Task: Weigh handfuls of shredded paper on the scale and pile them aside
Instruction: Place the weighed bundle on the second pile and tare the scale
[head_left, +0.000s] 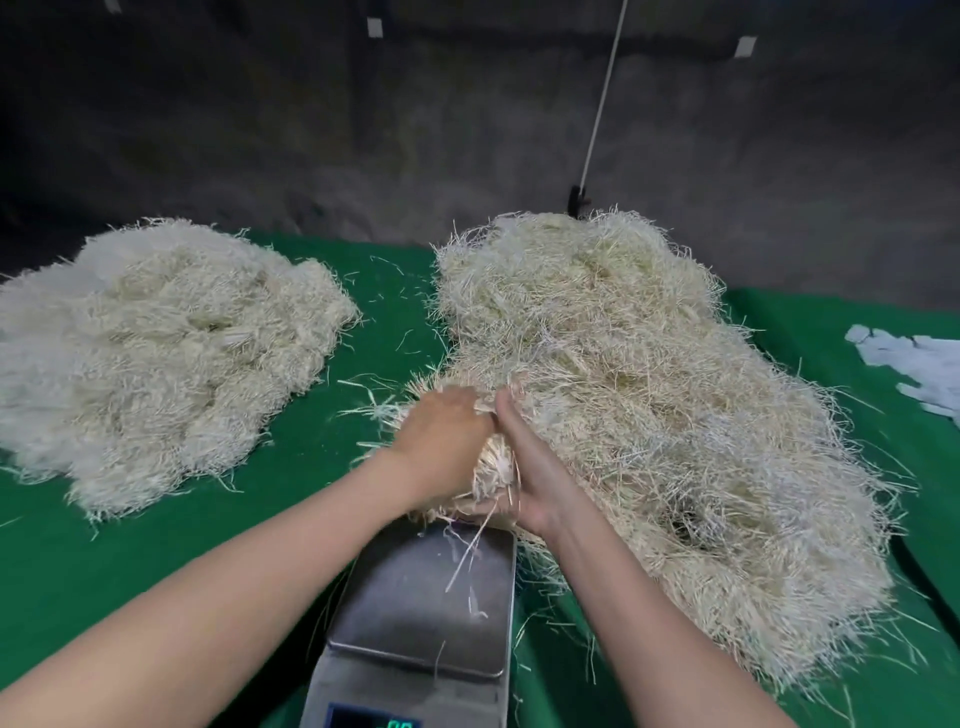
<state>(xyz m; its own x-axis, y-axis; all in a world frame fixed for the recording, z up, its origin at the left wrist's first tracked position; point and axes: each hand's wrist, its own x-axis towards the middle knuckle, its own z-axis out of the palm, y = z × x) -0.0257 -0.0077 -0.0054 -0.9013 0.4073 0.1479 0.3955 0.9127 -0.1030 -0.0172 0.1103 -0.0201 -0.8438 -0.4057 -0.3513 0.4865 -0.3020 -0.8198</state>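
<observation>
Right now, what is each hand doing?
Left hand: grips the handful of shredded paper from above.
Right hand: holds the same handful from the side, thumb under it.

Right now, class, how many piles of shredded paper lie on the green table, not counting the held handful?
2: the left pile sits far left; the larger right pile sits right of the scale. Others could be out of view.
</observation>
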